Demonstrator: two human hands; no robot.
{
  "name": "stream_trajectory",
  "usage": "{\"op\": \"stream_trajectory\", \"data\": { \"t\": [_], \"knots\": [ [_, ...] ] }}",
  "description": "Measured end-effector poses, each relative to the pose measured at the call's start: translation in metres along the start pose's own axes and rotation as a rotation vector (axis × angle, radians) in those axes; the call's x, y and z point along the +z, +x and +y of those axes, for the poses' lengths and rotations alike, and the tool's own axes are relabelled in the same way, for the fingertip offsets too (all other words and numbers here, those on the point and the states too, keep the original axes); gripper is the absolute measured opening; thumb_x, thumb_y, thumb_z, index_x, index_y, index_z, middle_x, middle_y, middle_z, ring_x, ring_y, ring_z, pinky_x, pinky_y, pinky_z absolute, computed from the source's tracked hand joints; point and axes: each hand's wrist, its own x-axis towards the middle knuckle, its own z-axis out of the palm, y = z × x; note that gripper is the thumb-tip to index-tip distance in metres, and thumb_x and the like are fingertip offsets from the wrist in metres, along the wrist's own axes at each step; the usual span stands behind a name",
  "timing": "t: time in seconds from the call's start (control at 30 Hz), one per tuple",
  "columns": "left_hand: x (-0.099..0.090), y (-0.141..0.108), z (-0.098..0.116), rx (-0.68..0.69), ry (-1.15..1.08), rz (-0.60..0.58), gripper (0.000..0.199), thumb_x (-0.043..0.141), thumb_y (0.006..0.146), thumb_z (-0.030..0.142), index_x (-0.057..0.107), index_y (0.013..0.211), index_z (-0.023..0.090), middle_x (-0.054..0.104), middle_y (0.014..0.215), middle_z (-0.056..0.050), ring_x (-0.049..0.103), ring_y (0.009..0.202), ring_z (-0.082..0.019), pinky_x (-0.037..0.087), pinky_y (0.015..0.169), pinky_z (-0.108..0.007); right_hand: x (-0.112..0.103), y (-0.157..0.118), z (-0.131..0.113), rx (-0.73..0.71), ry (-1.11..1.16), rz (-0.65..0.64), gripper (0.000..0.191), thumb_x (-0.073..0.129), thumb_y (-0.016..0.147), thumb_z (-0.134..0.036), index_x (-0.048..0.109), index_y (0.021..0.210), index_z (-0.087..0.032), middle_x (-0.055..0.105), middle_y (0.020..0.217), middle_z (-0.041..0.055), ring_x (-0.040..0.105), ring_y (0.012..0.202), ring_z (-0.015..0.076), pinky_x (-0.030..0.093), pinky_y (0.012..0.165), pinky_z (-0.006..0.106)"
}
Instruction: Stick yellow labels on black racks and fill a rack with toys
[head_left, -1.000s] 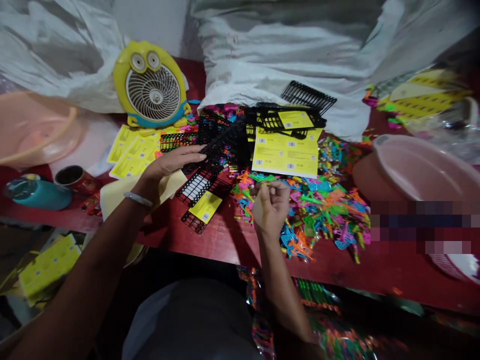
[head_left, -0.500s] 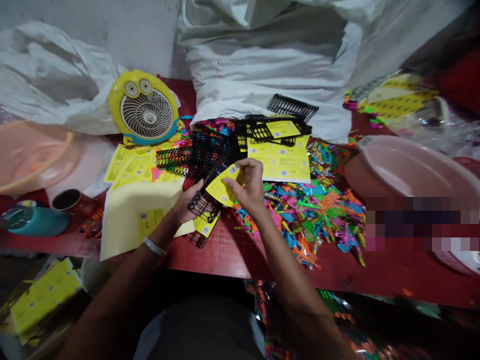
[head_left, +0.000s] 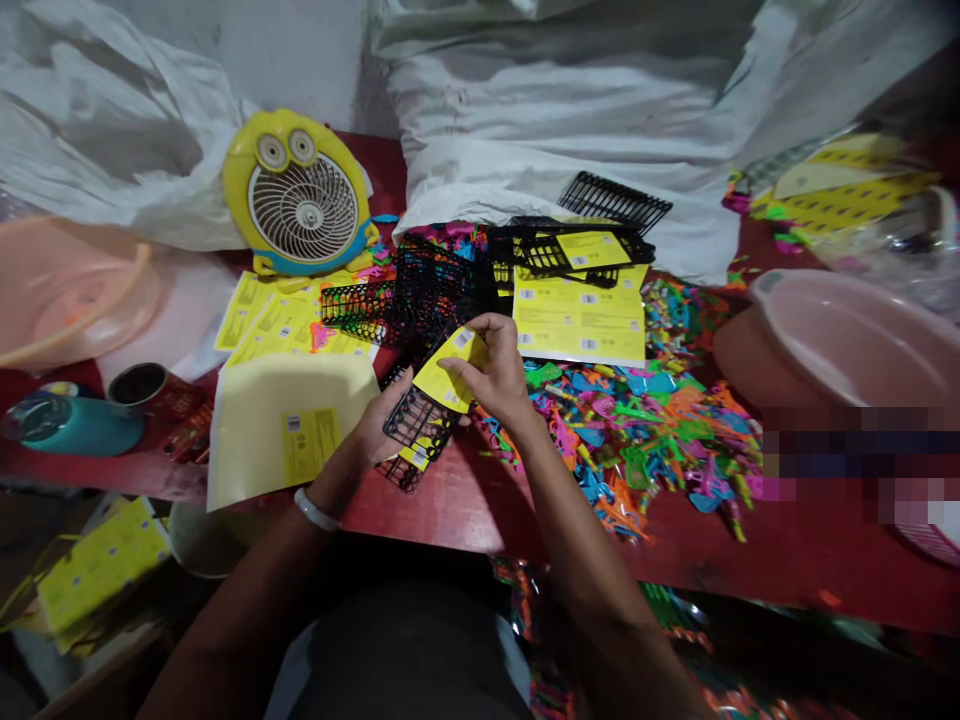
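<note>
My left hand (head_left: 384,418) is closed on the edge of a black plastic grid rack (head_left: 417,420), held tilted above the red table. With thumb and fingers, my right hand (head_left: 495,368) pinches a yellow printed sticker (head_left: 452,370) that lies against the upper part of that rack. Whether the sticker is fixed to it, I cannot tell. Beneath sits another black rack (head_left: 401,475), partly hidden by the held one. A pale backing sheet (head_left: 251,430) with one yellow sticker left on it lies beside my left wrist. More black racks (head_left: 442,285) are heaped just beyond my hands.
Small colourful plastic toys (head_left: 637,440) are piled to the right. A yellow sticker sheet (head_left: 577,325) lies behind them. A yellow fan (head_left: 300,200) stands at the back left. Pink basins (head_left: 847,310) flank the table, with a blue bottle (head_left: 82,425) and red can (head_left: 154,392) at left.
The sticker in my right hand has come down from a raised angle to lie along the held rack. The whole view has shifted slightly.
</note>
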Motion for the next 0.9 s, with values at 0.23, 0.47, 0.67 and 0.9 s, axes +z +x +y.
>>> {"op": "stream_trajectory", "data": {
  "t": [0.23, 0.47, 0.67, 0.9],
  "knots": [
    [-0.007, -0.002, -0.004, -0.002, 0.0, 0.032, 0.066, 0.028, 0.107, 0.052, 0.067, 0.131, 0.004, 0.08, 0.089, -0.018, 0.078, 0.075, -0.027, 0.062, 0.075, -0.037, -0.001, 0.0, -0.001, -0.002, -0.01, -0.043, 0.058, 0.079, 0.083, -0.053, 0.044, 0.121, -0.026, 0.054, 0.113, 0.004, 0.059, 0.099, 0.021, 0.053, 0.088, 0.037],
    [0.01, -0.009, -0.005, 0.011, 0.073, 0.072, 0.065, 0.025, 0.108, 0.049, 0.067, 0.13, 0.005, 0.079, 0.09, -0.017, 0.074, 0.065, -0.022, 0.057, 0.061, -0.029, -0.001, -0.001, -0.007, -0.075, -0.11, -0.057, 0.055, 0.076, 0.086, -0.054, 0.046, 0.121, -0.025, 0.056, 0.114, 0.0062, 0.06, 0.103, 0.0238, 0.053, 0.093, 0.041],
    [0.009, -0.019, -0.009, -0.087, 0.076, 0.151, 0.067, 0.03, 0.107, 0.055, 0.072, 0.116, 0.005, 0.067, 0.06, -0.007, 0.052, 0.04, -0.012, 0.04, 0.042, -0.02, -0.003, 0.005, -0.006, -0.128, -0.213, 0.059, 0.082, 0.076, 0.082, -0.062, 0.037, 0.143, -0.023, 0.054, 0.129, 0.0123, 0.057, 0.116, 0.0289, 0.052, 0.099, 0.047],
    [0.006, -0.035, -0.015, -0.177, 0.136, 0.234, 0.063, 0.041, 0.104, 0.058, 0.073, 0.087, 0.006, 0.042, 0.045, 0.003, 0.02, 0.034, -0.004, 0.014, 0.034, -0.017, -0.011, 0.003, -0.012, -0.411, -0.447, 0.186, 0.032, 0.061, 0.101, -0.037, 0.061, 0.131, -0.027, 0.067, 0.124, 0.0102, 0.063, 0.118, 0.0278, 0.053, 0.103, 0.051]
  ]
}}
